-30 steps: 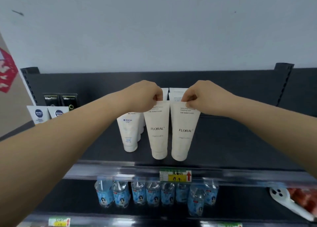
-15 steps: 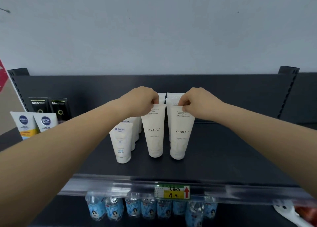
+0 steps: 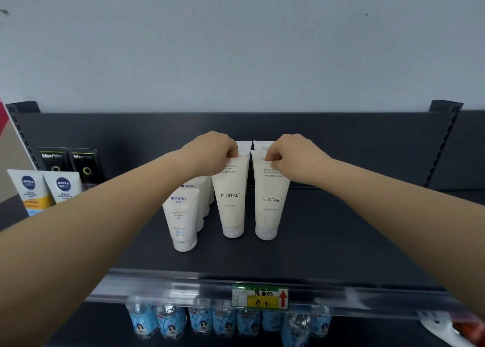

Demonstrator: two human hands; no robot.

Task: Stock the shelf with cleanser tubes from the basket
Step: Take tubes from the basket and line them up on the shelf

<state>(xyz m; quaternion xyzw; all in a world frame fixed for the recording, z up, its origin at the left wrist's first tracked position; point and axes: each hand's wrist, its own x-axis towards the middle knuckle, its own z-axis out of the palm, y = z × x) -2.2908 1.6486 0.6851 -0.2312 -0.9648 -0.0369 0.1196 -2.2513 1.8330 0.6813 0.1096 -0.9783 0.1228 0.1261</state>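
Observation:
Two cream FLORAL cleanser tubes stand cap-down on the black top shelf [image 3: 341, 241]. My left hand [image 3: 210, 151] pinches the flat top of the left FLORAL tube [image 3: 231, 202]. My right hand [image 3: 294, 157] pinches the top of the right FLORAL tube [image 3: 269, 205]. More FLORAL tubes [image 3: 258, 145] stand behind them, mostly hidden by my hands. The basket is not in view.
A row of white Manting tubes [image 3: 182, 220] stands just left of the FLORAL tubes. Nivea Men tubes [image 3: 47, 192] and black Men boxes [image 3: 68, 160] fill the far left. A yellow price tag [image 3: 259, 297] hangs on the shelf rail, with blue-labelled bottles [image 3: 199, 323] on the shelf below.
Both hands carried the two FLORAL tubes from over the shelf's front edge deeper onto the shelf, where their caps now rest. The camera view tilted up.

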